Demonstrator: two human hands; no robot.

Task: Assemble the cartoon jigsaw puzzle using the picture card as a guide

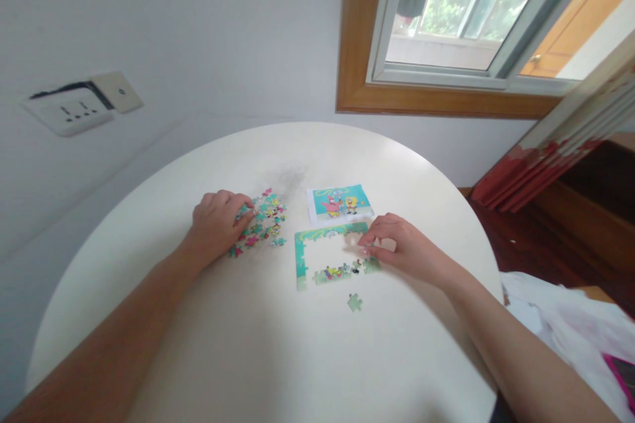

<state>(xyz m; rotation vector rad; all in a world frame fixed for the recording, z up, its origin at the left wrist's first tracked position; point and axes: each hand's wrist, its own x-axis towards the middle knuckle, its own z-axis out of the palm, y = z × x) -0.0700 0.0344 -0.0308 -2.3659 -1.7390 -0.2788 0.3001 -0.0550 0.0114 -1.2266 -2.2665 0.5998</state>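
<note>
Several loose jigsaw puzzle pieces lie in a colourful heap left of the middle of the white round table. At the heap's left side is my left hand, thumb and forefinger closed at a piece that they partly hide. A partly joined puzzle border lies to the right, with cartoon parts along its bottom row. Over its right side, my right hand pinches a small puzzle piece, mostly covered by the fingertips. A single green piece lies below the border.
A picture card with cartoon figures lies just beyond the border. The wall has a socket at left and a wood-framed window at right. A red and white curtain hangs beside it; white cloth lies right of the table.
</note>
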